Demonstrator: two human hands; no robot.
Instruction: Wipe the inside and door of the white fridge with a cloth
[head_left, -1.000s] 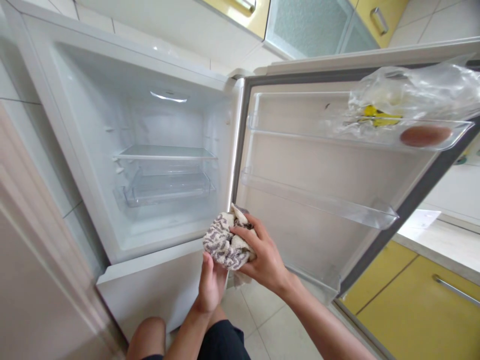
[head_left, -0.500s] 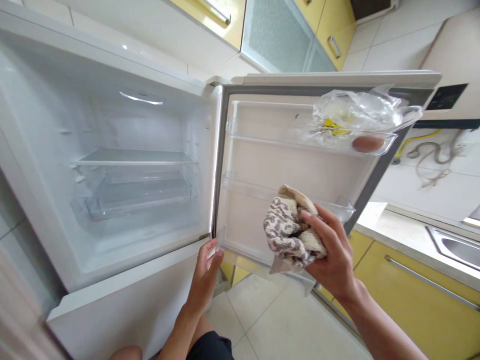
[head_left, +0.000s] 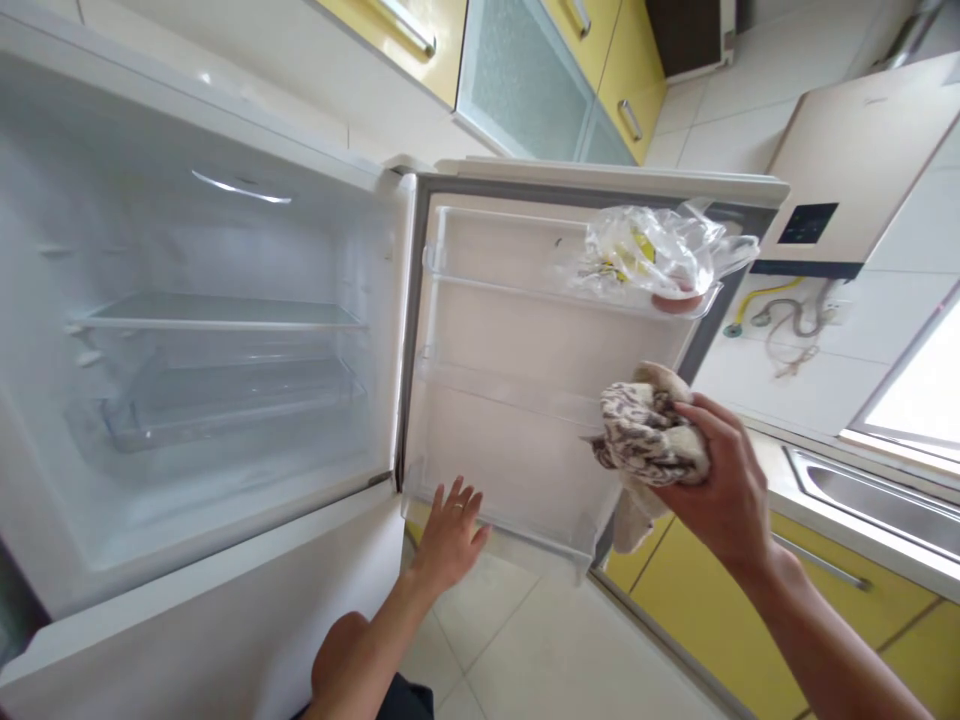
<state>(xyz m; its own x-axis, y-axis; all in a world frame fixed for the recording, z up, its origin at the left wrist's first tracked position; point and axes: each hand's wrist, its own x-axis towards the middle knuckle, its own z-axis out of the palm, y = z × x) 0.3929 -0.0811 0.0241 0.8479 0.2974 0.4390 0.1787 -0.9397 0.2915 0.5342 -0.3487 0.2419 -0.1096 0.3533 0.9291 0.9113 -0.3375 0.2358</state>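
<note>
My right hand (head_left: pixel 720 480) is closed around a crumpled cloth (head_left: pixel 649 425), cream with a dark grey pattern, and a loose end hangs below it. The cloth is in front of the right side of the open fridge door (head_left: pixel 517 340). My left hand (head_left: pixel 450 535), fingers spread and a ring on one, is by the bottom door shelf (head_left: pixel 517 530); whether it touches the shelf I cannot tell. On the top door shelf (head_left: pixel 510 283) lies a clear plastic bag (head_left: pixel 660 245) with yellow print, with a brownish round thing (head_left: pixel 677 302) beside or under it.
At left stands the fridge compartment (head_left: pixel 247 240) with a glass shelf (head_left: pixel 225 310) and a clear drawer (head_left: pixel 240 400). Yellow cabinets (head_left: pixel 697 590) and a sink (head_left: pixel 885 500) are on the right. A water heater (head_left: pixel 862 160) hangs on the wall.
My right hand has carried the cloth rightward, nearer the door's free edge. My left hand has shifted right along the lower door and spread its fingers. The view has turned right.
</note>
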